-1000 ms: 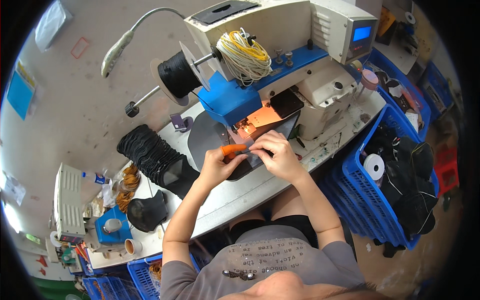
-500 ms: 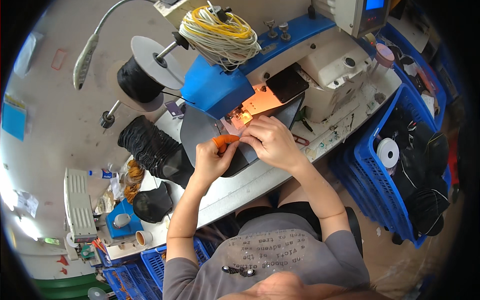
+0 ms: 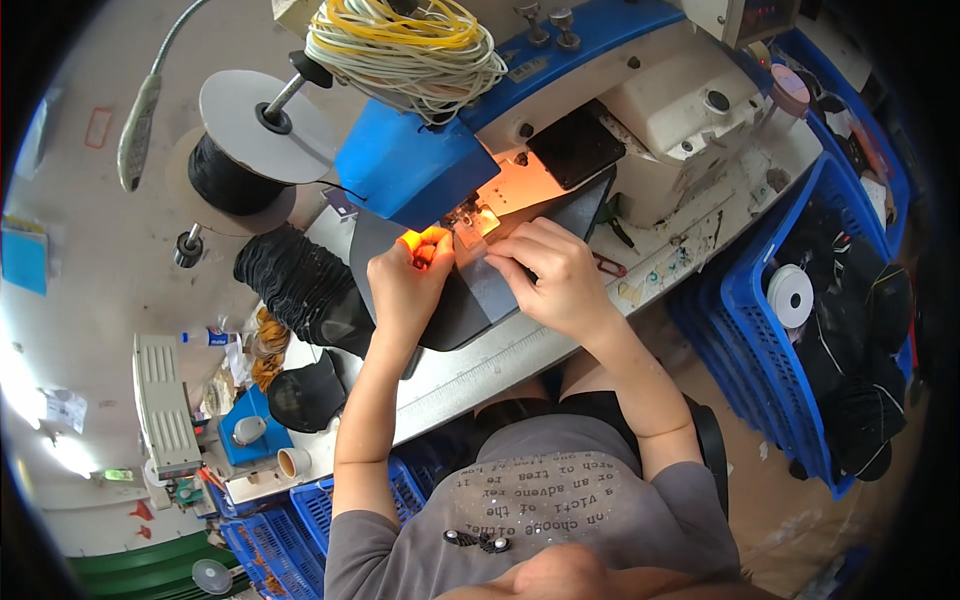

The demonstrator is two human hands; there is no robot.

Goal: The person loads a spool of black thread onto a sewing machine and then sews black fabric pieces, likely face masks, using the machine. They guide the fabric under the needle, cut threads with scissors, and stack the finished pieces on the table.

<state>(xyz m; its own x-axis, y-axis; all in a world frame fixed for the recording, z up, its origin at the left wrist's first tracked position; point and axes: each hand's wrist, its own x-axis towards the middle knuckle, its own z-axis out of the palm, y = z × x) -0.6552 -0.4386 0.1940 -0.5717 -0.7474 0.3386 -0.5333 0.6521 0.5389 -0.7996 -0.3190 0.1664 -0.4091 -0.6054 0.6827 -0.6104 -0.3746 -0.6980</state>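
At the frame's centre, the left hand (image 3: pixel 403 288) in orange finger covers (image 3: pixel 410 240) curls and the right hand (image 3: pixel 552 280) pinches, any held object unclear, before the blue-and-white sewing machine (image 3: pixel 412 165), upper middle.

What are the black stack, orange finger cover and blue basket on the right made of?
Black stack: likely matte fabric, with thin wavy layers. Orange finger cover: maybe rubber, by its bent shape; glare hides its finish. Blue basket: probably smooth plastic, with moulded slots.
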